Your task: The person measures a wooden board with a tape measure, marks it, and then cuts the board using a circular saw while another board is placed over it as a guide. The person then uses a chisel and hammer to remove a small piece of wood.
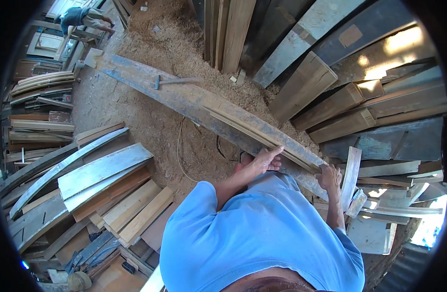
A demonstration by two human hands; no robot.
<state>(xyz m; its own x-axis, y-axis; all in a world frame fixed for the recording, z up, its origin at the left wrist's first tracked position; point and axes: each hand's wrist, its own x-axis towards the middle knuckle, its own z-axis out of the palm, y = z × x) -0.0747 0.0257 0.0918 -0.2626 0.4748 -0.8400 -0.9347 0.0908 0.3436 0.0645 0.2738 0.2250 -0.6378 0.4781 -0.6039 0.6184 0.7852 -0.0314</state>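
The long grey plank [184,100] lies across the sawdust floor [136,121], its long axis running from about 10 o'clock, far from the person, to about 4 o'clock at the person's hip. A bundle of thin wood strips [262,134] rests on the plank's near half, parallel to that axis.

The left hand [264,160] lies flat on the near edge of the strips, fingers extended toward 2 o'clock; this grip is open, pressing and not closed around anything. The right hand [329,177] sits at the 4 o'clock end of the strips. Its fingers appear curled over that end, but the closure cannot be confirmed from this view.

Both hands work the near end; the right hand is nearer the end grain. A hammer [177,81] lies on the plank toward 10 o'clock, well apart from either hand.
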